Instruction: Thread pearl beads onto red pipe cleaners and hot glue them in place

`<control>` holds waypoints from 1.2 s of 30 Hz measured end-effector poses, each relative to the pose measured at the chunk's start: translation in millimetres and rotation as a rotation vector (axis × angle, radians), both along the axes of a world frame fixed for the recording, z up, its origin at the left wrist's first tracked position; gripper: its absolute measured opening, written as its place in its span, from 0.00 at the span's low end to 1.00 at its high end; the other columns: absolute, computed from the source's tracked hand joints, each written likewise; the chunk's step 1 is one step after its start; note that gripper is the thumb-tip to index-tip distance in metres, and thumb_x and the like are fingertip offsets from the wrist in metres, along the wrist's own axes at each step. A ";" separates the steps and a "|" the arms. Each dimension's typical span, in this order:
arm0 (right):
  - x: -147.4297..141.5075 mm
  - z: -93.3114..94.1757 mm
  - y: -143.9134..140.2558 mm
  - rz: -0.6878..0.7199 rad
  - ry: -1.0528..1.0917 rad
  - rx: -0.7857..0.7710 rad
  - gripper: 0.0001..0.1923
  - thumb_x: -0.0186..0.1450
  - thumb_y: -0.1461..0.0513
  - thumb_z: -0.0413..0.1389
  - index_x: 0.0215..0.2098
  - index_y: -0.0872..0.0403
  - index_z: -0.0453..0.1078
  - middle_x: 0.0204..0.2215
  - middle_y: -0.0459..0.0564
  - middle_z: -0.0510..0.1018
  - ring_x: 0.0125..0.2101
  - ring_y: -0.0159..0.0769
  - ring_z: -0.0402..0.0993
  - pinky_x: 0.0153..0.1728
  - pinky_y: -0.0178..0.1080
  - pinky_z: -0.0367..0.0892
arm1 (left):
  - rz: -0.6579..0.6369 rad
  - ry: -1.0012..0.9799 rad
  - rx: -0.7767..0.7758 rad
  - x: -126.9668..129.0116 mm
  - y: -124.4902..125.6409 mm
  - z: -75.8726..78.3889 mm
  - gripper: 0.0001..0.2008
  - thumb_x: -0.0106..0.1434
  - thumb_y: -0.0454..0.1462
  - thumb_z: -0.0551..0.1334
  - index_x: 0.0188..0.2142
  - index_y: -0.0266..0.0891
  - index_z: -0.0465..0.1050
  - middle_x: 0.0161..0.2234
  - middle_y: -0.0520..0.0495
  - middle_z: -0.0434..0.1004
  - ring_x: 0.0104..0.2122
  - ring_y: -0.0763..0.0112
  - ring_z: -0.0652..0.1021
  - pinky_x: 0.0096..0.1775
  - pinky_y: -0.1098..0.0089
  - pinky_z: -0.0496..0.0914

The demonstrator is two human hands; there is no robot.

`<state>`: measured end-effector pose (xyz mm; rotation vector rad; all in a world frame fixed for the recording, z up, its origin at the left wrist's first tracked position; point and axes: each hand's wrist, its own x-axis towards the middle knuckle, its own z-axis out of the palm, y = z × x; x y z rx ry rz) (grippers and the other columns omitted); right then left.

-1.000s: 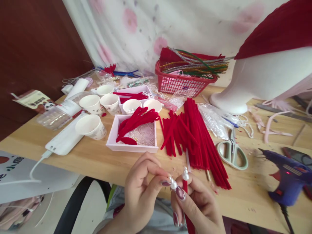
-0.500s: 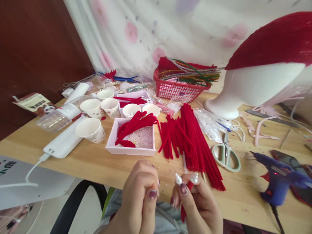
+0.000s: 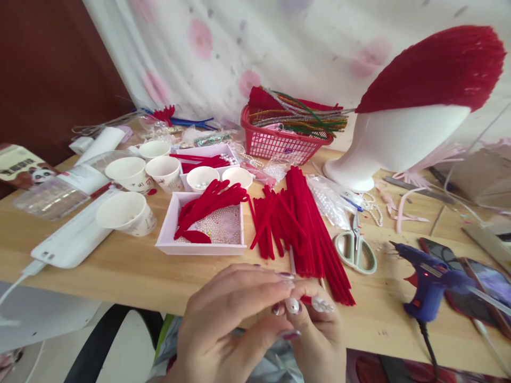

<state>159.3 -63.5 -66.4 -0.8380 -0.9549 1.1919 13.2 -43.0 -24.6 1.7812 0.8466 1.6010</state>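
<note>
My right hand (image 3: 317, 335) is closed round a red fuzzy pipe cleaner (image 3: 306, 300), which is mostly hidden by the fingers. White pearl beads (image 3: 321, 305) cluster at one end, beside the index finger. One more white pearl-like spot (image 3: 293, 306) shows at the right thumb tip. My left hand (image 3: 235, 314) reaches across to it, fingers stretched and thumb apart below, tips close around the right thumb. Whether it touches a bead is hard to see. Beyond the hands lie a pile of red pipe cleaners (image 3: 315, 234) and a white box (image 3: 199, 249) with small pearls and red loops.
Paper cups (image 3: 128, 213) and a white power strip (image 3: 72, 239) stand left. Scissors (image 3: 355, 247), a blue glue gun (image 3: 427, 276) and a phone (image 3: 487, 287) lie right. At the back are a red basket (image 3: 279, 143) and a white head form (image 3: 359, 154) with a red fan-shaped piece.
My left hand has moved right and opened from a closed pinch, and its fingertips now meet my right hand. The view has turned slightly to the right.
</note>
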 end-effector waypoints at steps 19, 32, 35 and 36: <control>-11.4 14.0 -7.4 -0.046 0.123 -0.286 0.06 0.61 0.53 0.73 0.32 0.43 0.84 0.21 0.43 0.83 0.19 0.30 0.75 0.24 0.31 0.72 | 0.072 0.012 0.038 -0.3 5.8 0.7 0.15 0.61 0.24 0.69 0.44 0.41 0.82 0.39 0.50 0.90 0.37 0.71 0.88 0.46 0.75 0.82; -15.0 21.1 -5.0 -0.079 0.114 -0.397 0.13 0.54 0.49 0.76 0.26 0.47 0.84 0.15 0.42 0.79 0.17 0.26 0.72 0.23 0.27 0.69 | 0.097 -0.056 -0.069 1.3 -0.4 -10.6 0.25 0.62 0.25 0.70 0.55 0.50 0.79 0.40 0.55 0.89 0.36 0.74 0.87 0.42 0.78 0.81; -12.9 20.9 -4.1 -0.076 0.068 -0.426 0.15 0.52 0.47 0.76 0.28 0.47 0.85 0.16 0.43 0.78 0.17 0.27 0.71 0.21 0.27 0.67 | 0.079 -0.061 -0.156 2.5 0.4 -13.0 0.23 0.62 0.32 0.73 0.55 0.52 0.80 0.45 0.50 0.89 0.43 0.66 0.87 0.45 0.72 0.82; -12.3 21.0 -3.6 -0.071 0.046 -0.430 0.16 0.52 0.46 0.76 0.28 0.47 0.85 0.17 0.43 0.79 0.17 0.27 0.71 0.21 0.27 0.67 | 0.056 -0.081 -0.235 3.7 0.3 -14.2 0.23 0.62 0.36 0.74 0.57 0.54 0.79 0.47 0.49 0.88 0.45 0.63 0.87 0.46 0.70 0.82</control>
